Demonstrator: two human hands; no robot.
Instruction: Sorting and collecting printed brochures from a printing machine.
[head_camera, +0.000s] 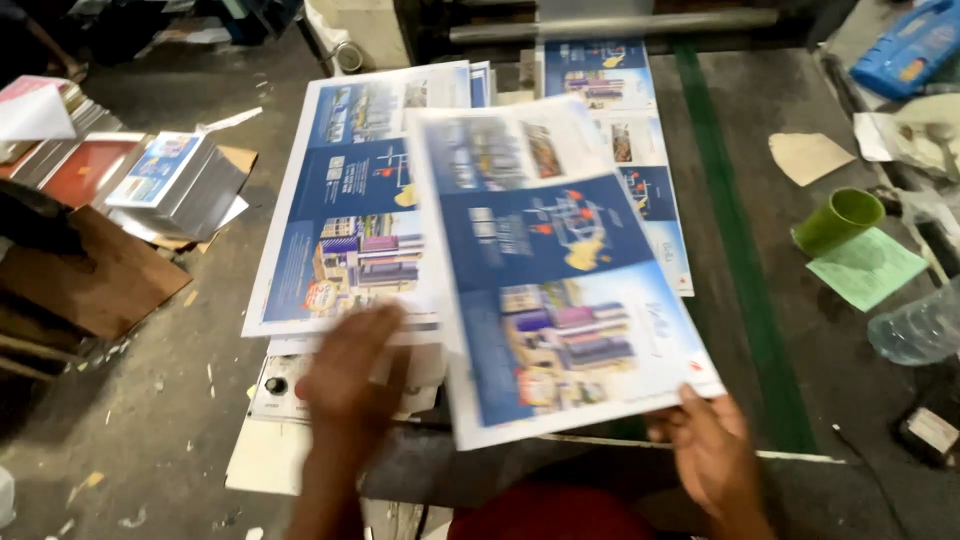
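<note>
left hand (345, 375): motion-blurred | bottle (920, 330): cut by right edge

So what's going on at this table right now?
A person is handling printed sheets at a work table. The right hand grips the near edge of the top sheet, which is lifted and tilted. The left hand, blurred, lies over the near edge of the sheet stack beside it. More printed sheets lie farther back by a roller. A green cup lies to the right, and piles of prints sit on the floor at left.
</note>
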